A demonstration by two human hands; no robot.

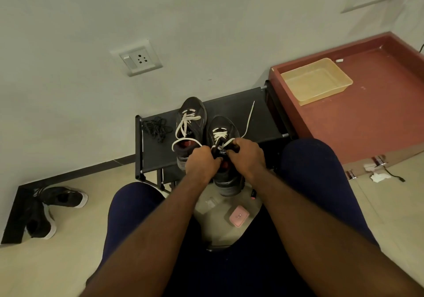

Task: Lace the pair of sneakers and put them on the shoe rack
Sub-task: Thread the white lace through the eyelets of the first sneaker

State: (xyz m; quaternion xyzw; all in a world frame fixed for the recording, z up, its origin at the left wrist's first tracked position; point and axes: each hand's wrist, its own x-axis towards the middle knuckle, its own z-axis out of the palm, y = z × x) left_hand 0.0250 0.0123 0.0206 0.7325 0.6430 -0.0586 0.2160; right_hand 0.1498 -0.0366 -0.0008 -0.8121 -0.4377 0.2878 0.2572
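One flat white lace (pixel 219 134) between left hand (pixel 202 161), right hand (pixel 246 154)

Soft, rather dim indoor light reaches us evenly; faint shadows lie under the rack (pixel 259 113), our wide lens stretches the edges, and detail looks soft throughout.

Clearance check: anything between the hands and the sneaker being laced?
Nothing visible. Left hand and right hand grip the near sneaker at its laces; a black cord bundle lies apart on the rack.
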